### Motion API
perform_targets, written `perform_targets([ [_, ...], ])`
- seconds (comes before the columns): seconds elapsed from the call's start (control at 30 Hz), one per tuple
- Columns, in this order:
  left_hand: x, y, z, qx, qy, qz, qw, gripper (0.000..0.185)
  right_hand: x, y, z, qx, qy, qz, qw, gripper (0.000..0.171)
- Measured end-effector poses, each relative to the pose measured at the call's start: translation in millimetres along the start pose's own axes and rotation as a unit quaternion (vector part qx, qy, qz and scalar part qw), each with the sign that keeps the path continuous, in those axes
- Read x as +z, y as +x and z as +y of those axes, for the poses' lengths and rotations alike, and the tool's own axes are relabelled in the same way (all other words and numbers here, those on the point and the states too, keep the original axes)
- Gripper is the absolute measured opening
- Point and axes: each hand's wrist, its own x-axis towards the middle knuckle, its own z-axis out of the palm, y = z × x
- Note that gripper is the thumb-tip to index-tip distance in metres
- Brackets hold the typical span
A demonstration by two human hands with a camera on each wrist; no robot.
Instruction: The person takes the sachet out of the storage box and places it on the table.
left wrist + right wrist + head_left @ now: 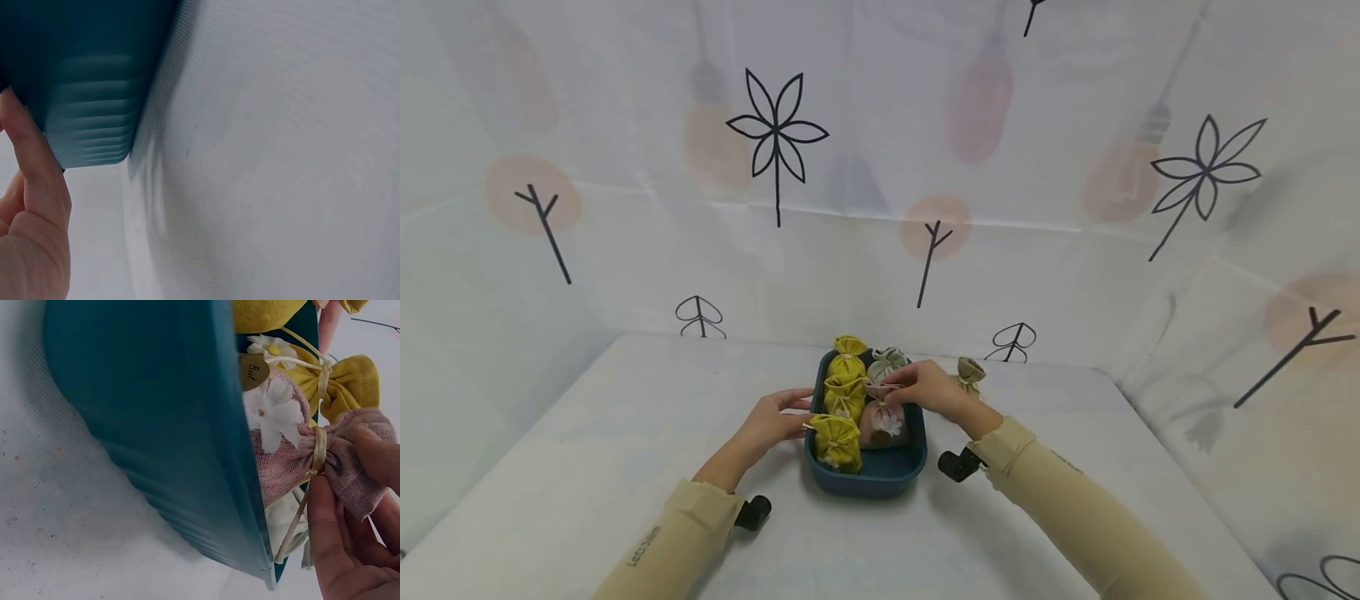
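Note:
In a dark teal plastic bin [868, 486] stand several small drawstring pouches. My right hand [934, 390] pinches the gathered neck of a pink pouch [284, 459], which bears a white fabric flower and a round tag. This pouch sits within the bin's right half, its lower part hidden by the wall in the right wrist view. Beside it are three yellow pouches [837, 443] in a column on the left. A grey-green pouch [887, 363] is behind the pink one. Fingers extended, my left hand [772, 422] touches the bin's left side.
Another pouch, olive-brown [970, 372], lies on the white-covered table [625, 433] to the right, behind my right hand. A white printed cloth [865, 275] hangs along the back and sides. Each wrist carries a small black camera [958, 465].

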Motion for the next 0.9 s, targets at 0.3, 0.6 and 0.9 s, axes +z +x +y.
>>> perform_targets([
  [0.3,0.3,0.6,-0.1,-0.005,-0.008,0.0,1.0,0.048,1.1,0.6,-0.5,0.007,0.02,0.012,1.0,0.019],
  [0.6,0.3,0.4,0.7,-0.002,-0.016,-0.001,0.9999,0.048,2.2,-3.2,0.8,-0.007,0.048,0.023,0.999,0.016],
  [0.9,0.4,-0.3,0.7,-0.003,-0.016,-0.001,0.9999,0.048,-0.2,-8.2,-1.8,-0.03,0.069,0.053,0.996,0.017],
])
